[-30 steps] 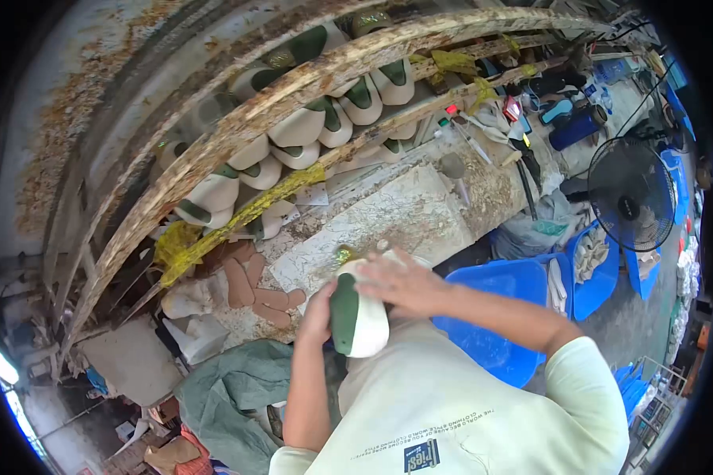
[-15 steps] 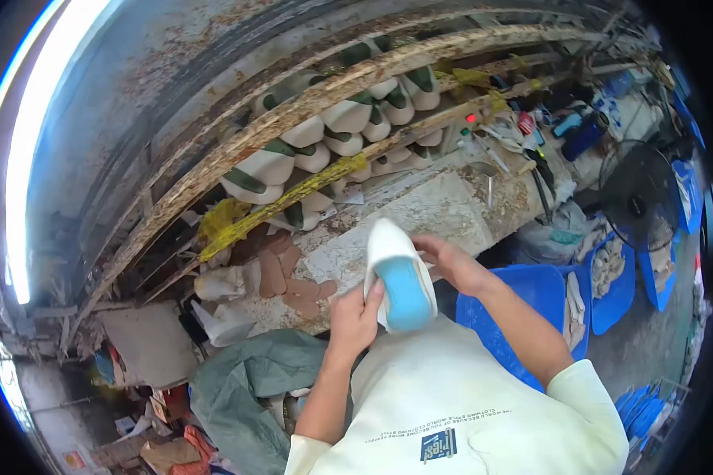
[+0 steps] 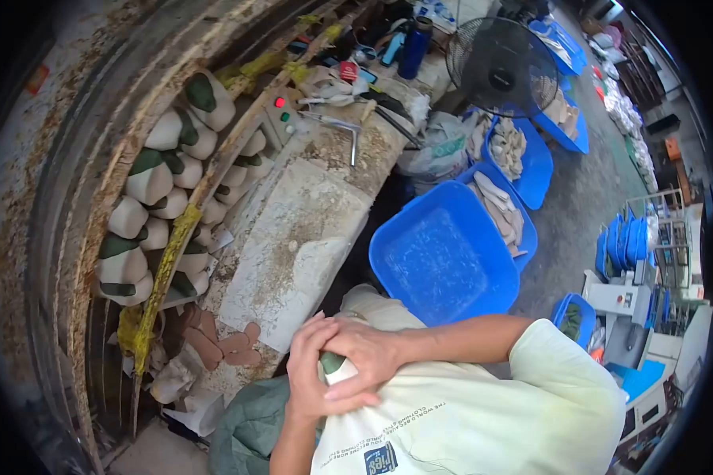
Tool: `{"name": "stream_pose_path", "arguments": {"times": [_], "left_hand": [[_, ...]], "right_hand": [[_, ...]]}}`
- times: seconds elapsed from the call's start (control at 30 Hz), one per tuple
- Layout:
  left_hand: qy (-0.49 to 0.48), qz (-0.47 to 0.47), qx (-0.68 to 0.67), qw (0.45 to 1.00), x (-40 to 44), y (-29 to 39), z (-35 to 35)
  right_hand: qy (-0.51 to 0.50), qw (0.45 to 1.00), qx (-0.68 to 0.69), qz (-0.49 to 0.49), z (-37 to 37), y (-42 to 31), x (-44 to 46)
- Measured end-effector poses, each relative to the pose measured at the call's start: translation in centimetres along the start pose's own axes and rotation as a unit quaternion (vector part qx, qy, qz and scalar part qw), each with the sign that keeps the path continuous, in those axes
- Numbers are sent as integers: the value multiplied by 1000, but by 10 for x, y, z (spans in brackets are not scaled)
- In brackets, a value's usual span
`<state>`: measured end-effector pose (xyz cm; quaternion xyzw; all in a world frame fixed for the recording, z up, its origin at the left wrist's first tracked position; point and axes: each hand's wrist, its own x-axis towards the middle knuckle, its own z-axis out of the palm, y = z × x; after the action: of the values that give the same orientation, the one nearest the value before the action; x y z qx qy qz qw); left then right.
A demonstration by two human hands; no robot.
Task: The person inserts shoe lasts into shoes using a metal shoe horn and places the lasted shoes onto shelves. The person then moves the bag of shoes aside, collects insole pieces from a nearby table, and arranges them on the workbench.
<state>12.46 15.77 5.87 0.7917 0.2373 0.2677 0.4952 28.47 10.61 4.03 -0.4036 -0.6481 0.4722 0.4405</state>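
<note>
A white shoe with a green patch is held close against the front of my shirt, mostly covered by my fingers. My left hand wraps round it from the left side. From the other side my right hand closes over it, and the fingers of both hands overlap at the top. The sole and inside of the shoe are hidden. Just beyond my hands lies the worn, glue-crusted bench, with several brown insole-shaped pieces at its near end.
White and green shoes fill the rack on the left. A large blue tub stands right of the bench, beside tubs of pale pieces. A black fan, a hammer-like tool and a blue bottle are farther back.
The view has swung to the right. The shoe, earlier held up with its blue insole showing, is now turned and against my shirt. My right hand has moved from its side to close over it.
</note>
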Motion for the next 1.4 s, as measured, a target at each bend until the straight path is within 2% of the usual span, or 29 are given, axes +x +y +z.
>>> {"name": "stream_pose_path", "arguments": {"times": [0.07, 0.13, 0.17, 0.23, 0.3, 0.37, 0.47, 0.53, 0.6, 0.67, 0.7, 0.77, 0.8, 0.87, 0.9, 0.97, 1.0, 1.03, 1.07, 1.1, 1.13, 1.17, 1.2, 1.23, 1.27, 1.3, 1.33, 1.37, 1.4], "left_hand": [[47, 4, -21, 999, 3, 5, 10], [31, 21, -24, 999, 5, 5, 11], [37, 49, -15, 998, 13, -5, 18], [52, 71, -29, 996, 17, -13, 21], [54, 34, -47, 997, 15, -9, 19], [51, 18, -63, 997, 18, -2, 14], [43, -101, -64, 992, 25, 3, 0], [118, -39, 25, 992, 36, 9, -19], [117, -83, 70, 987, 24, 22, -39], [45, -215, 5, 976, 13, 31, -54], [33, -263, 18, 964, 13, 40, -62], [8, -376, 60, 925, 3, 30, -62], [34, -384, 50, 921, 0, 23, -60], [55, -434, 16, 899, -29, -20, -51], [131, -434, -54, 890, -31, -20, -45], [344, -489, -131, 791, -63, -29, -33], [340, -501, -188, 773, -87, -47, -49], [368, -487, -205, 765, -87, -55, -57], [413, -472, -219, 747, -87, -57, -58], [454, -472, -206, 727, -84, -66, -59], [495, -469, -193, 705, -75, -75, -59], [500, -428, -204, 725, -68, -82, -49], [506, -405, -176, 741, -65, -98, -42], [514, -380, -148, 755, -69, -126, -36], [503, -379, -135, 765, -88, -174, -40], [479, -409, -64, 774, -68, -173, -24], [453, -436, 7, 778, -46, -170, -10], [362, -468, 73, 803, -62, -209, -24], [331, -454, 157, 812, -66, -212, -6]], "right_hand": [[37, 999, 10, 2, 8, 3, -9], [38, 997, 65, 8, 9, 4, -11], [66, 998, -1, -2, -3, 0, -10], [81, 997, 0, -9, 6, 14, -11], [72, 997, 18, 8, 2, 12, -10], [73, 989, 108, 77, 2, 5, -8], [98, 961, 210, 152, 1, 5, 9], [115, 954, 235, 150, -4, -7, 22], [108, 953, 253, 127, 4, -19, 40], [164, 954, 221, 118, 22, -16, 58], [165, 932, 262, 190, 31, -8, 62], [199, 922, 219, 250, 46, 17, 72], [179, 936, 185, 241, 50, 35, 72], [180, 926, 233, 238, 51, 81, 61], [214, 937, 124, 247, 39, 108, 48], [197, 831, 181, 487, 4, 183, -1], [263, 700, 333, 575, -16, 221, -28], [313, 537, 477, 621, -32, 259, -58], [393, 439, 530, 610, -31, 298, -90], [410, 428, 538, 600, -31, 311, -110], [494, 341, 561, 570, -29, 319, -126], [558, 254, 578, 539, -23, 330, -139], [568, 207, 623, 496, -7, 359, -160], [570, 203, 629, 489, -4, 358, -166], [585, 163, 647, 461, -4, 355, -168], [598, 122, 664, 432, -3, 353, -168], [599, 121, 668, 425, 0, 358, -169], [650, 112, 640, 395, 10, 372, -174], [697, 108, 606, 366, 16, 387, -181]]}}
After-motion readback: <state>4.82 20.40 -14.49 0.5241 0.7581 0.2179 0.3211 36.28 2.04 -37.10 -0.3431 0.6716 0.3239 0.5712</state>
